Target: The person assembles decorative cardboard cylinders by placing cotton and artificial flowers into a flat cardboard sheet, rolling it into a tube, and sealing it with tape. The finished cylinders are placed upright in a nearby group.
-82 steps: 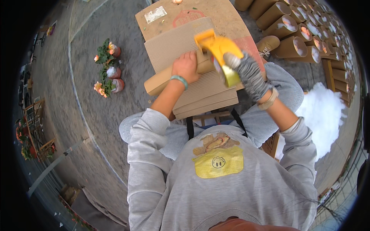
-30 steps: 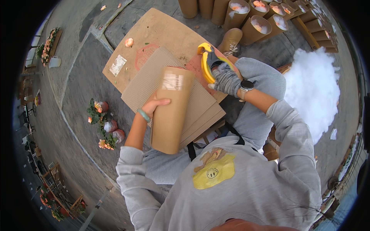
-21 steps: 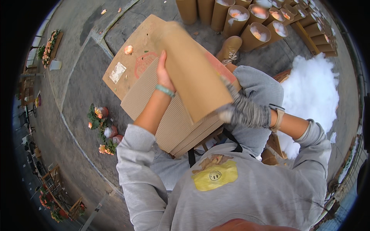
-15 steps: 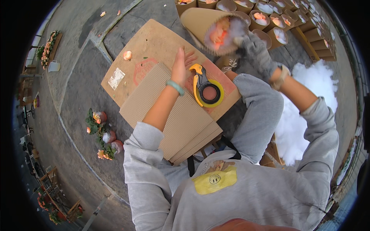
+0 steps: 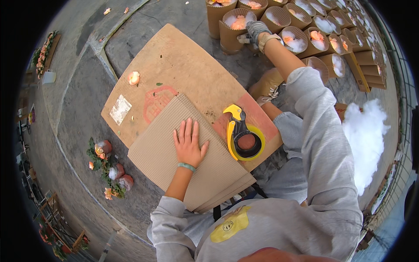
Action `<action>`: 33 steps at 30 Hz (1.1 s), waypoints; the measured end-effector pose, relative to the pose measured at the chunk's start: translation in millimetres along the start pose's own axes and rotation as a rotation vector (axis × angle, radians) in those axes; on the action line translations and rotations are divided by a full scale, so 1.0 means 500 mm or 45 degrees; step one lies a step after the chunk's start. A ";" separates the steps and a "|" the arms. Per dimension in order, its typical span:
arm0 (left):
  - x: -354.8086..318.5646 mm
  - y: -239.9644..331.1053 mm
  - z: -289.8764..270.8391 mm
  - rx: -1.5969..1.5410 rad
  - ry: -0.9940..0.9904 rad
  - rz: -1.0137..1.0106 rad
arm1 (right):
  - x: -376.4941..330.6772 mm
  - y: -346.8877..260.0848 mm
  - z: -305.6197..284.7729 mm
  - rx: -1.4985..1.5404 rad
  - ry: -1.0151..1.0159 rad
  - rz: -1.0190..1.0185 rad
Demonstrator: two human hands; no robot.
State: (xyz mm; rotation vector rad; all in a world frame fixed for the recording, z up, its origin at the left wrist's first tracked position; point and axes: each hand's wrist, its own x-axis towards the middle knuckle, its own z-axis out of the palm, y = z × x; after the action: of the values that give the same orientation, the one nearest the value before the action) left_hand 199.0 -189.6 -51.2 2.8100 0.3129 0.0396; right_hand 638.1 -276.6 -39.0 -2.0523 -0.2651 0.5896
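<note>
My left hand [image 5: 188,144] lies flat, fingers spread, on a stack of corrugated cardboard sheets [image 5: 159,139]. My right hand [image 5: 254,33], in a grey glove, reaches to the far side and grips the right side of a corrugated cardboard sleeve [image 5: 230,38]. The sleeve stands upright on the ground, and a peach flower [image 5: 238,22] with white fluff shows in its open top. Some of the gloved fingers are hidden against the sleeve. Right of the sheets lies a yellow and black tape dispenser [image 5: 243,135] with yellow tape.
A large cardboard board [image 5: 187,61] carries the sheets and a loose peach blossom [image 5: 134,78]. Many filled sleeves [image 5: 316,39] stand in rows at the far right. White fluff [image 5: 366,144] is heaped at the right. Potted flowers [image 5: 114,171] lie on the left floor.
My right hand has carried the sleeve away from me, from tilted in the air to upright beside the other sleeves. My left hand has come down flat onto the cardboard sheets.
</note>
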 end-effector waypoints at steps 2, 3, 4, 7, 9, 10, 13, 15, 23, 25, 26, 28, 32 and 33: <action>0.003 0.002 -0.004 0.003 0.003 -0.008 | 0.037 0.011 0.008 -0.095 0.016 0.015; 0.003 0.002 -0.005 0.001 0.004 -0.010 | 0.047 0.011 0.013 -0.097 0.041 0.105; 0.003 0.001 -0.004 -0.001 0.019 0.006 | 0.050 0.009 0.014 -0.010 0.024 0.163; -0.002 -0.002 0.002 0.031 0.019 -0.004 | 0.029 -0.015 0.005 0.567 0.213 0.540; -0.006 -0.006 0.008 0.048 0.043 -0.012 | -0.015 -0.030 -0.033 0.569 0.116 0.260; -0.008 -0.009 0.011 0.084 0.031 0.017 | -0.040 -0.040 -0.065 0.432 0.010 0.113; 0.000 -0.020 0.023 0.192 0.067 0.061 | -0.171 -0.011 -0.274 -0.288 0.185 -0.021; 0.010 -0.027 0.027 0.224 -0.025 0.037 | -0.290 0.025 -0.478 -0.581 0.518 -0.055; -0.052 0.008 -0.015 -0.084 0.403 0.019 | -0.741 0.126 -0.963 -0.487 1.538 -0.290; -0.100 0.051 -0.019 -0.060 0.352 0.035 | -0.772 0.167 -0.922 -0.566 1.269 -0.302; -0.120 0.075 -0.017 -0.044 0.368 0.092 | -0.773 0.196 -0.882 -0.610 1.041 -0.308; -0.155 0.122 -0.011 -0.043 0.270 0.067 | -0.766 0.263 -0.787 -0.911 0.657 0.158; -0.189 0.186 -0.007 -0.107 0.220 0.056 | -0.756 0.389 -0.652 -1.230 0.500 0.651; -0.191 0.196 -0.007 -0.135 0.216 0.058 | -0.752 0.403 -0.655 -1.111 0.590 0.697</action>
State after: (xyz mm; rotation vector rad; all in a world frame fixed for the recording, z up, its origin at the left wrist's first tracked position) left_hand 126.0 -300.3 -16.7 2.7131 0.2768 0.2971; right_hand 471.2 -781.0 44.8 -3.0687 0.4063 0.3042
